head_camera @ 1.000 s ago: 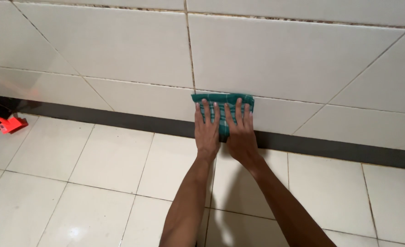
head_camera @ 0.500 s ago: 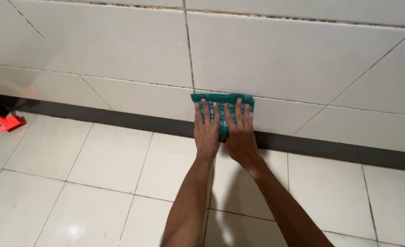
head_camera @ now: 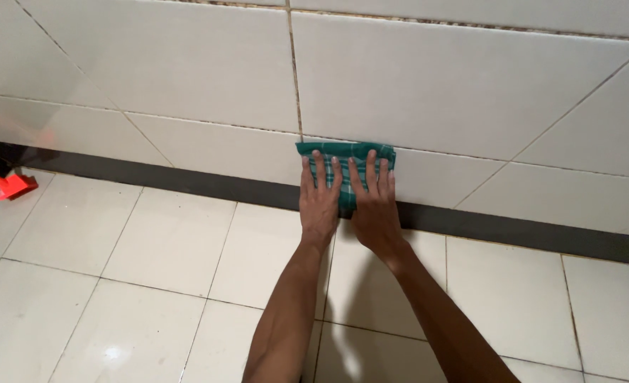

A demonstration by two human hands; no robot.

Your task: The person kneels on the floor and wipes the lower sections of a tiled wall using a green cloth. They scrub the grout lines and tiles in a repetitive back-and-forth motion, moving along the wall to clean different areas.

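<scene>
Green cloth (head_camera: 345,152), long axis level along wall tile (head_camera: 222,152), under flat open left hand (head_camera: 319,198) and right hand (head_camera: 374,206).

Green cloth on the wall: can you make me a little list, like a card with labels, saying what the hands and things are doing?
Left hand: flat, fingers spread, pressing on the cloth
Right hand: flat beside the left, pressing on the cloth too
Green cloth: checked, folded, held against the bottom row of wall tiles
Wall tiles: white, with dirty joints
Dark strip: runs where wall meets floor
Floor tiles: pale, shiny
Red tool: on the floor, far left
</scene>
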